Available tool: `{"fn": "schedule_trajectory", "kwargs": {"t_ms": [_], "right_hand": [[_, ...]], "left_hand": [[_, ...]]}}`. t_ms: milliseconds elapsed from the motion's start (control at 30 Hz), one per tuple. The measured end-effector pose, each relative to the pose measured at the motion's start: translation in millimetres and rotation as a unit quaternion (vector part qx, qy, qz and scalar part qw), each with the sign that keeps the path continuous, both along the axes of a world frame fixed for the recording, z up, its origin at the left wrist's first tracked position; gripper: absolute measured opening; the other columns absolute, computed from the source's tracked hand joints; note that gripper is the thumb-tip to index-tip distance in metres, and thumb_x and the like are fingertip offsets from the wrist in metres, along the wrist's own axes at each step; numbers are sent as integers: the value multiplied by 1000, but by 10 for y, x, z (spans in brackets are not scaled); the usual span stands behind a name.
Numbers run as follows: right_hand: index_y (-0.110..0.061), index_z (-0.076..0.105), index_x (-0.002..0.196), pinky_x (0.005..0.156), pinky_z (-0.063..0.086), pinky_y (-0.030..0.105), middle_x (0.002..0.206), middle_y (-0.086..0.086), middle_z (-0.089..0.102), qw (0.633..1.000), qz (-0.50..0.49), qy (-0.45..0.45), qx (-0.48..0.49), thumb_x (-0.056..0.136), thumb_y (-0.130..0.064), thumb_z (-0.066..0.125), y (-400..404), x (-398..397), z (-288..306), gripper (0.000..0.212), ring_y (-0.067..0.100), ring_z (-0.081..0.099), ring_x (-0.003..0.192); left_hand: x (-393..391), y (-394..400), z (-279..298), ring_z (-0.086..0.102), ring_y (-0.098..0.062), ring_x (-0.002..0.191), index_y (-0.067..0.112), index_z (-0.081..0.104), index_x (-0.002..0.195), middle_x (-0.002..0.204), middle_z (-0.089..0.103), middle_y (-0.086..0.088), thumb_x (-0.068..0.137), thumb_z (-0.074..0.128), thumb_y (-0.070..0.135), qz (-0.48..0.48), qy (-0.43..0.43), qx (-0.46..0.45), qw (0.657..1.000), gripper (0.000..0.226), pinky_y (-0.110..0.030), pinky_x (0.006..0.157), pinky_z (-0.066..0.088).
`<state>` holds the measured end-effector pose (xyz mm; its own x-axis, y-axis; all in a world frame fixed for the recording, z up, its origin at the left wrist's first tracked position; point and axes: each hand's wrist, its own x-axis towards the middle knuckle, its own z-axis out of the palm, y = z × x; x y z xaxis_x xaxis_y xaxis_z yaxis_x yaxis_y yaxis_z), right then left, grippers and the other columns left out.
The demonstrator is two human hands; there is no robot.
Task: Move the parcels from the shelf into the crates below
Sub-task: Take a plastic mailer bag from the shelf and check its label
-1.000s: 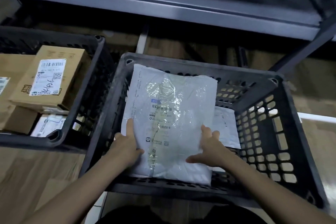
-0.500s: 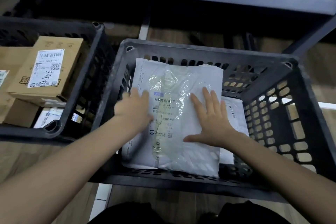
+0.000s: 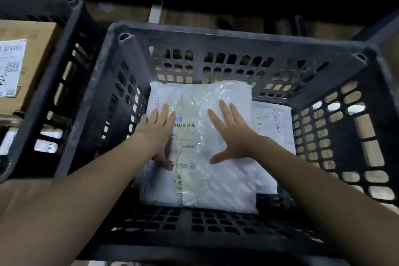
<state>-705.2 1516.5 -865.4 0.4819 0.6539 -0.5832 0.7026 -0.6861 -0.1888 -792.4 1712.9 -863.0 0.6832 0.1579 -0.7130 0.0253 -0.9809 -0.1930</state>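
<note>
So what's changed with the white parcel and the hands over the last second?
The white parcel went down from leaning on the black crate's near rim to lying flat inside. The left hand and right hand let go of its lower edge and now press on top, fingers spread. The parcel beneath stayed put.

Under both hands lies a white parcel [image 3: 216, 157] with a glossy clear tape strip and black barcodes on its label. Just right of the right hand [image 3: 234, 136], 1 more white parcel [image 3: 273, 127] carries black print. The surrounding crate [image 3: 237, 41] is black with a lattice of holes. Left of the left hand [image 3: 156, 134], a second black crate [image 3: 54, 97] holds a brown cardboard box [image 3: 36, 54] with a white label.
</note>
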Motion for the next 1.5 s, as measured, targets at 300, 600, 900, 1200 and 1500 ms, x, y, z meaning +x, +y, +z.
{"fn": "schedule_trajectory", "kwargs": {"t_ms": [300,600,900,1200,1500], "right_hand": [[-26,-22,148,116,-1,47,149,8,-39,1000,-3,16,10,63,-67,72,-1,50,-120,133,33,-32,138],[-18,-24,147,118,8,47,148,16,-39,1000,11,9,-5,67,-66,69,-262,-254,-76,132,37,-21,142],[-17,-24,147,117,2,46,145,15,-44,999,9,33,0,69,-61,72,-282,-206,-233,131,35,-28,139],[-8,-26,145,116,-2,41,145,26,-38,998,38,22,-40,76,-57,67,-433,-401,-124,126,40,-26,139],[-16,-24,147,118,8,42,148,20,-37,997,41,16,-65,77,-62,63,-453,-360,-174,121,34,-16,144]], "left_hand": [[23,-18,-177,-15,-35,143,9,-32,141,149,-36,-14,56,70,74,9,7,10,1000,148,-51,116,11],[-131,-388,-149,-12,-37,143,6,-31,141,150,-30,-20,78,66,53,-100,-93,31,990,125,-49,117,5],[35,-421,-243,-20,-32,142,3,-29,141,150,-33,-17,63,64,75,-134,-41,25,990,141,-48,116,-2],[-249,-809,-216,-9,-37,143,2,-14,147,152,-23,-22,86,54,53,-167,-61,-26,984,105,-44,116,1],[-47,-597,-11,8,-27,145,13,11,149,158,-8,-8,86,53,55,-144,26,-144,979,86,-39,114,21]]}}
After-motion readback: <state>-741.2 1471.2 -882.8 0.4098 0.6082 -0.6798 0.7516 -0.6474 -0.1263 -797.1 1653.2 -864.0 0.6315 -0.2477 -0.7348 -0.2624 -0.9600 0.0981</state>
